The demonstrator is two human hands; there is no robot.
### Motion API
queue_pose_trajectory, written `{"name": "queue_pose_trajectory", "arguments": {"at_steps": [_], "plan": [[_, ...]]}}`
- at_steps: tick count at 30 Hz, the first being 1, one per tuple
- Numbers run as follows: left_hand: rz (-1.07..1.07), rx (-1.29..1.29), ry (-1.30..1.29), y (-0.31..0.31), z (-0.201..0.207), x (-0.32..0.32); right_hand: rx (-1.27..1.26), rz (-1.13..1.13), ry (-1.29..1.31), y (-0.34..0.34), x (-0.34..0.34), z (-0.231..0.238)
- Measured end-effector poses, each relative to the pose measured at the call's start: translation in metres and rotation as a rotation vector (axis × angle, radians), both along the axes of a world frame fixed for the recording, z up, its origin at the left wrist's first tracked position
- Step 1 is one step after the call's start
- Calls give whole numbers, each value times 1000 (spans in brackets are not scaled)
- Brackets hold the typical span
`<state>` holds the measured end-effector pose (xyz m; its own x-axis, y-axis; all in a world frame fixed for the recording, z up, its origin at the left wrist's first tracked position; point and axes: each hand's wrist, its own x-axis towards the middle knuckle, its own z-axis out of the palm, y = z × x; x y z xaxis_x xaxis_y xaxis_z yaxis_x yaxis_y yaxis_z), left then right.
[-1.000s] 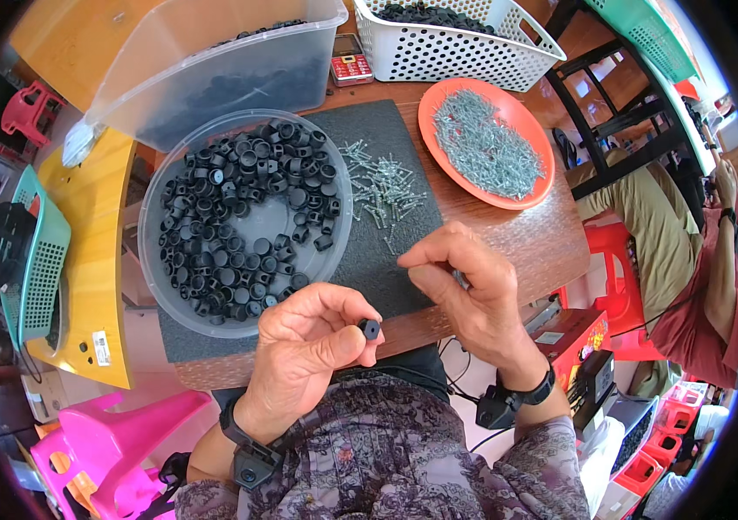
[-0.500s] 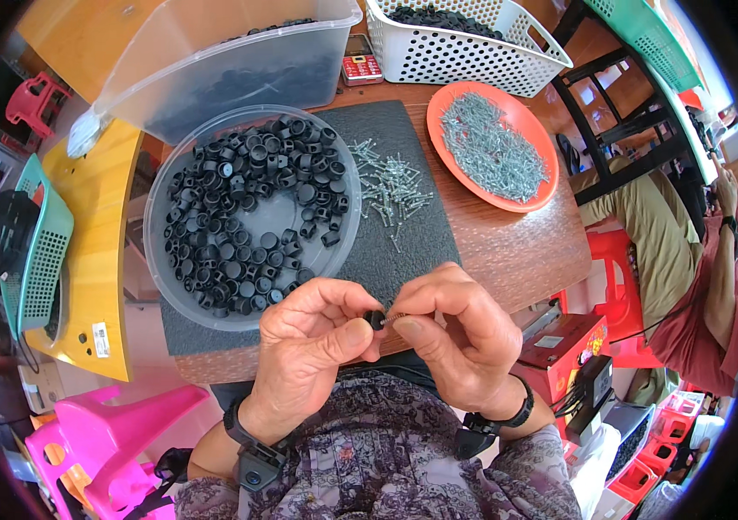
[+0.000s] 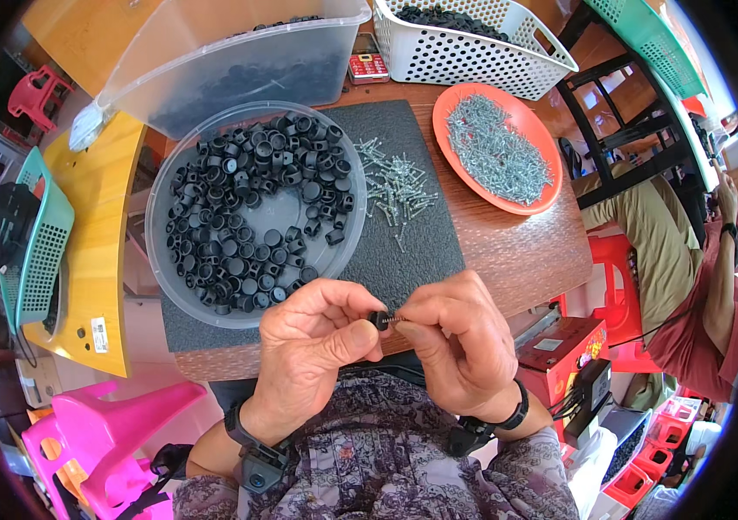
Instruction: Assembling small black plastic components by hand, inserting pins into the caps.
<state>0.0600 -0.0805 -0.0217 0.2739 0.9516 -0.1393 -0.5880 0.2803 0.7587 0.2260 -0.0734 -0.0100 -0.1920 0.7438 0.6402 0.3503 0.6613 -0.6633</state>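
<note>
Right hand (image 3: 464, 351), shifted inward toward left hand (image 3: 310, 342), pinched one metal screw (image 3: 393, 319). Black cap (image 3: 378, 320), pinched by the left, sat between the hands at the screw's end; keeping both in line seemed best.

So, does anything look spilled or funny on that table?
Maybe the loose pile of thin silver metal pieces on the dark grey rectangular mat: it lies scattered, while similar pieces are heaped on the round orange plate. It could be deliberate, though.
</note>
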Motion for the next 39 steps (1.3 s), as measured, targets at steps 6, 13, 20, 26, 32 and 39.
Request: {"name": "queue_pose_trajectory", "arguments": {"at_steps": [6, 13, 20, 26, 32, 39], "plan": [[15, -3, 67, 0, 5, 1, 60, -4, -40, 2, -2, -1], [16, 9, 91, -4, 4, 0, 118, 24, -118, 1, 0, 2], [14, 35, 137, -8, 8, -15, 78, 152, -126, 8, -7, 9], [194, 68, 78, -5, 12, -38, 105, 130, -237, 58, -26, 12], [327, 106, 86, 2, 13, -46, 179, 170, -710, 98, -54, 6], [334, 95, 64, 2, 9, -51, 225, 198, -833, 100, -61, 6]]}}
